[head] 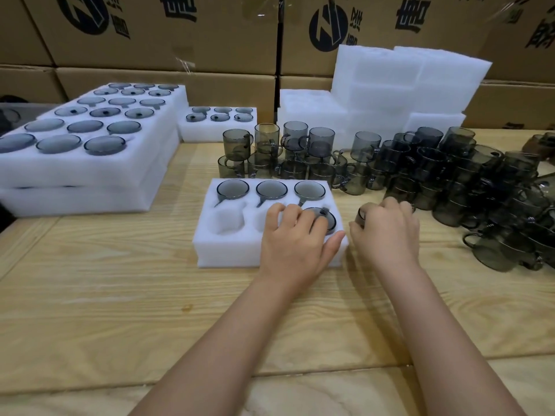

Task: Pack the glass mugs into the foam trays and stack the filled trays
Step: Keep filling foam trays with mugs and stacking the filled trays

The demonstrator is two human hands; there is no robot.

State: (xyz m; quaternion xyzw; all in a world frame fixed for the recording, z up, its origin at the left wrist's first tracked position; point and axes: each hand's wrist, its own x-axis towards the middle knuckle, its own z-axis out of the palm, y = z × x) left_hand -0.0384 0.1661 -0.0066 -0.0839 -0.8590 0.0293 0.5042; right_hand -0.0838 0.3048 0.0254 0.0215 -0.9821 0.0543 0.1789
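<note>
Head camera, and the writing comes first: the cardboard boxes walling off the back carry a round dark logo and big bold dark characters, every one cropped by the frame edge or too skewed to read (so no brand name from me).

Down to the wooden table. The foam tray sits dead centre, with the back-row mugs filling its three far pockets, mouths up. The two front pockets at left and middle show bare foam.

The left hand lies palm down across the tray's front right corner. Its fingers are draped over the fourth mug, which sits in the front right pocket, and the thumb stretches out flat along the foam edge. That is touching rather than wrapping. The forearm runs straight back towards the camera.

The right hand is just off the tray's right side, knuckles up, fingers curled round the held mug, low over the table.

Beyond it, the heap of mugs sprawls right. Filled trays are stacked at left, a small filled tray sits behind, and the blank foam blocks are piled at the back right.
</note>
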